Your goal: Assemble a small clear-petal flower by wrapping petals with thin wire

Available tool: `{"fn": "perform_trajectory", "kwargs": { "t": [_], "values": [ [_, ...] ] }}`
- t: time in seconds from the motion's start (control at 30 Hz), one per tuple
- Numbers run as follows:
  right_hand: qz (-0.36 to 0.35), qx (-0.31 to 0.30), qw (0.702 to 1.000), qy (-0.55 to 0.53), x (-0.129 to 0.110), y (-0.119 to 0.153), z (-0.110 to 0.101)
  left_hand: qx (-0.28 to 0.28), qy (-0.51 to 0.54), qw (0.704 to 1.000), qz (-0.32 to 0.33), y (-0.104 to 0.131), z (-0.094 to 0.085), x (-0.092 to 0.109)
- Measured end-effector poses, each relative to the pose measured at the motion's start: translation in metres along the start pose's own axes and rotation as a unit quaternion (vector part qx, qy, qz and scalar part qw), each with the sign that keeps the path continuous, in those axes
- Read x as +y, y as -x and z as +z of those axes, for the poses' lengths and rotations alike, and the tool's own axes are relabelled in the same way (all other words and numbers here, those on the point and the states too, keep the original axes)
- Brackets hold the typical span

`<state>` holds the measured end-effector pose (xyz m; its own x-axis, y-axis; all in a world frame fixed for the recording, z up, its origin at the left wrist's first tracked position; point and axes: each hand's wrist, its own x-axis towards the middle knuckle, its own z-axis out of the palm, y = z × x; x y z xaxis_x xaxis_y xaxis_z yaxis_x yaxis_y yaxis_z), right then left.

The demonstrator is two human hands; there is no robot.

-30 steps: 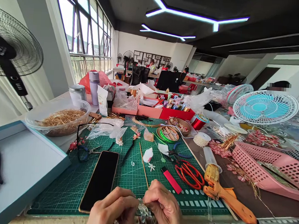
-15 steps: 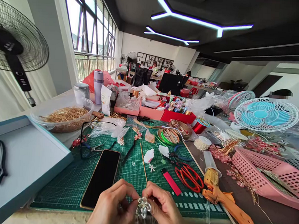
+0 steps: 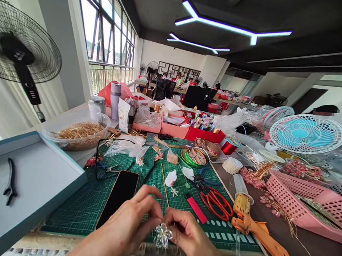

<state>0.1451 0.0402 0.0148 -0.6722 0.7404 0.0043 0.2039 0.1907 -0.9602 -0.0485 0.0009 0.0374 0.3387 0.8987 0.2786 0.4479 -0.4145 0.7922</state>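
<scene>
A clear, shiny bead flower (image 3: 163,234) with a pale centre is held low over the near edge of the green cutting mat (image 3: 68,210). My right hand (image 3: 188,232) pinches it between thumb and forefinger from the right. At its left edge, the thumb and forefinger of my left hand (image 3: 135,219) come together, with the other fingers raised and bent. Any stem or wire behind the petals is hidden. Just beyond my hands lie a thin brown stick (image 3: 165,182), a white bottle (image 3: 171,178) and a small white flower piece (image 3: 174,192). A black phone (image 3: 117,198) is partly behind my left wrist.
To the right lie a magenta strip (image 3: 197,208), red-handled pliers (image 3: 217,203), an orange glue gun (image 3: 252,223) and a pink basket (image 3: 303,199). On the left are a shallow box (image 3: 39,173) holding a black clip, glasses (image 3: 96,162) and a bowl of golden wires (image 3: 77,131).
My left hand has shifted up with its fingers lifted and more spread, and its forearm now covers the phone's lower part. My right hand still pinches the flower. The view has tilted slightly.
</scene>
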Motion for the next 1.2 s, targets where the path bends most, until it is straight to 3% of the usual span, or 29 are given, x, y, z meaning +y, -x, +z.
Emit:
{"fn": "perform_trajectory", "kwargs": {
  "t": [0.07,0.1,0.33,0.7,0.83,0.93,1.07,1.2],
  "values": [
    [0.002,0.04,0.999,-0.022,0.004,0.0,0.001,0.092,-0.001,0.994,-0.051,0.004,0.008,-0.006],
    [0.002,0.055,0.998,-0.024,0.006,0.0,0.002,0.105,-0.008,0.992,-0.066,0.007,0.012,-0.009],
    [-0.015,0.066,0.998,0.012,0.007,-0.001,0.009,0.115,-0.065,0.988,-0.079,0.013,0.024,-0.011],
    [-0.043,0.061,0.997,0.03,0.006,-0.002,0.011,0.128,-0.001,0.988,-0.088,0.005,0.025,-0.014],
    [-0.032,0.046,0.998,0.029,0.006,-0.003,0.009,0.113,0.008,0.989,-0.098,0.003,0.022,-0.011],
    [-0.031,0.024,0.998,0.053,0.003,-0.005,0.006,0.067,0.026,0.994,-0.085,0.001,0.016,-0.01],
    [-0.051,-0.007,0.995,0.08,-0.003,-0.007,0.002,0.019,0.007,1.0,-0.02,0.0,0.007,-0.012],
    [-0.012,-0.016,0.999,0.031,-0.005,-0.006,0.003,0.005,-0.014,1.0,0.022,0.0,0.004,-0.014]
  ]
}}
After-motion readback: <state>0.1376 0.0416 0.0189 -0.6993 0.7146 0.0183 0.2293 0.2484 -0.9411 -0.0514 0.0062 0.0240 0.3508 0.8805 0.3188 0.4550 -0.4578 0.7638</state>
